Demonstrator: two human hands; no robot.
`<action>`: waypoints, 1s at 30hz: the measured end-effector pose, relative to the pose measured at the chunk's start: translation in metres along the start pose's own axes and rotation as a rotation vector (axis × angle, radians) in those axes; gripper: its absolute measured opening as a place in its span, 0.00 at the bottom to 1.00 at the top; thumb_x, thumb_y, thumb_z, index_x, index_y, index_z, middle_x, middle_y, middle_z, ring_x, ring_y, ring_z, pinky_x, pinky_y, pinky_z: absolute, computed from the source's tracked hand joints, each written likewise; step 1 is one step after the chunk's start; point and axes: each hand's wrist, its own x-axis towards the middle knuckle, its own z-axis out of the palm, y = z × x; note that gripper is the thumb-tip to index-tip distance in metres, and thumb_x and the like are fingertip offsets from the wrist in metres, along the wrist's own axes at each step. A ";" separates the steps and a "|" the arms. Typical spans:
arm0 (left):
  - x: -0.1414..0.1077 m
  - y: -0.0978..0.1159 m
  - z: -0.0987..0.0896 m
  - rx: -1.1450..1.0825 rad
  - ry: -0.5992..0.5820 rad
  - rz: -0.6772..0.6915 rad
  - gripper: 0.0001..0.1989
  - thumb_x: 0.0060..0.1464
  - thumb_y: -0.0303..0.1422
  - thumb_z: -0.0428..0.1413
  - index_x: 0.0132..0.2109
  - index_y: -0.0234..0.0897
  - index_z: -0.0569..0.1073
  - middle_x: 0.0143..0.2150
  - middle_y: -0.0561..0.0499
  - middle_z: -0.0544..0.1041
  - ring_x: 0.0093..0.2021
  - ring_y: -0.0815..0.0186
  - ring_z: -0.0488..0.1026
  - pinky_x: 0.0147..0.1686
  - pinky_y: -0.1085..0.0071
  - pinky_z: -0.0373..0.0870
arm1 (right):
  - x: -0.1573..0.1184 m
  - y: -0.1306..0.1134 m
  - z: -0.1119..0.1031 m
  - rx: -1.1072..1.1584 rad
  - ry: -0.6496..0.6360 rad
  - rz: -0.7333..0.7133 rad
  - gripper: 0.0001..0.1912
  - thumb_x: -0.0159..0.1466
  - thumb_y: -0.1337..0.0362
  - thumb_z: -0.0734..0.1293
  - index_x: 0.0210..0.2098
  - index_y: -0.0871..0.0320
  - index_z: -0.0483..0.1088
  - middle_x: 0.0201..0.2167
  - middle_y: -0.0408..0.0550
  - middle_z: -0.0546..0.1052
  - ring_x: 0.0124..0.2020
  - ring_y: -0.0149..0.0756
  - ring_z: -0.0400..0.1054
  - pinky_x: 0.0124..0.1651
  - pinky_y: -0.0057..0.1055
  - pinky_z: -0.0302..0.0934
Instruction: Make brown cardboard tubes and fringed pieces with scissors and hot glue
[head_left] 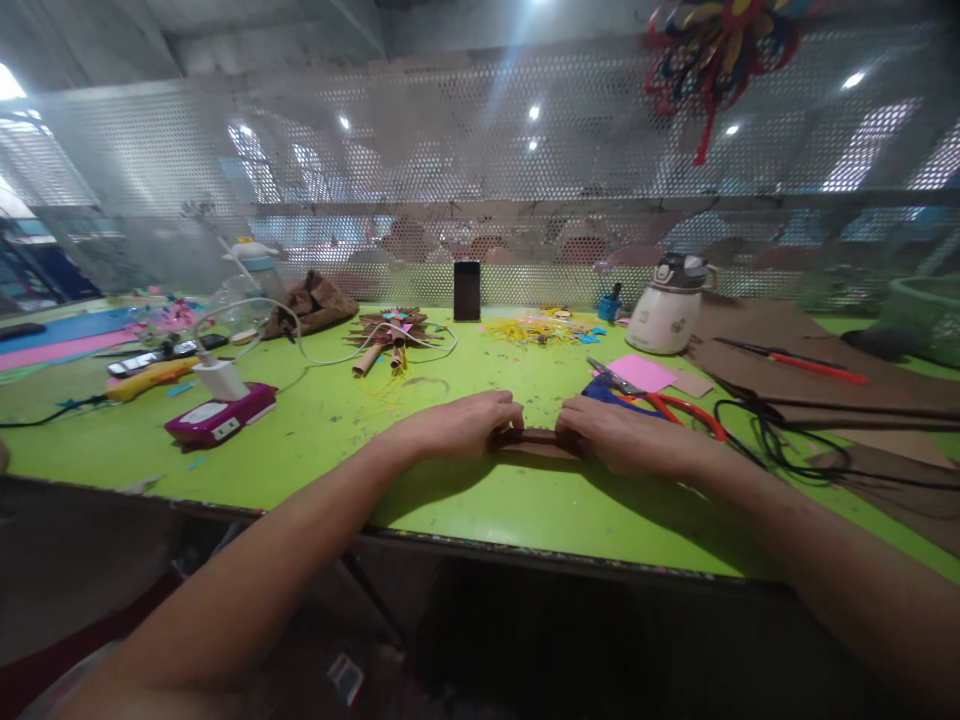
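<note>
Your left hand (pixel 480 422) and right hand (pixel 611 432) are gripping opposite ends of a brown strip (pixel 541 443) at lower center of the frame, over a green table (pixel 480 500). Scissors (pixel 660 400) are lying right of center; a phone (pixel 466 291) is standing at upper center.

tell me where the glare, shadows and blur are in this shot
Head view: a bluish-white glare streak slants down over the grey perforated metal screen; the left hand and right hand cast soft shadows on the glossy lime-green table; everything under it sinks into near-black; detail is soft overall, so the creases in the narrow brown paper strip are hard to read.
</note>
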 end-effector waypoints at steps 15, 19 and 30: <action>-0.002 0.002 -0.004 0.006 -0.025 -0.007 0.07 0.51 0.24 0.50 0.38 0.37 0.69 0.37 0.49 0.67 0.34 0.67 0.64 0.33 0.72 0.60 | 0.000 -0.006 -0.004 -0.073 -0.016 0.007 0.07 0.63 0.72 0.57 0.34 0.58 0.65 0.34 0.49 0.67 0.34 0.36 0.62 0.37 0.30 0.55; 0.000 0.001 0.000 0.044 0.026 -0.014 0.05 0.56 0.28 0.49 0.37 0.36 0.70 0.35 0.49 0.68 0.33 0.66 0.65 0.33 0.71 0.59 | 0.001 -0.011 -0.006 -0.111 0.003 0.025 0.08 0.63 0.71 0.57 0.34 0.58 0.66 0.33 0.49 0.68 0.33 0.36 0.63 0.35 0.30 0.55; -0.001 0.003 0.002 0.068 0.087 -0.014 0.03 0.52 0.28 0.52 0.35 0.36 0.70 0.36 0.48 0.69 0.35 0.66 0.65 0.33 0.72 0.59 | 0.004 -0.016 0.009 -0.180 0.109 -0.032 0.06 0.60 0.73 0.60 0.30 0.58 0.66 0.28 0.47 0.69 0.29 0.35 0.61 0.32 0.31 0.52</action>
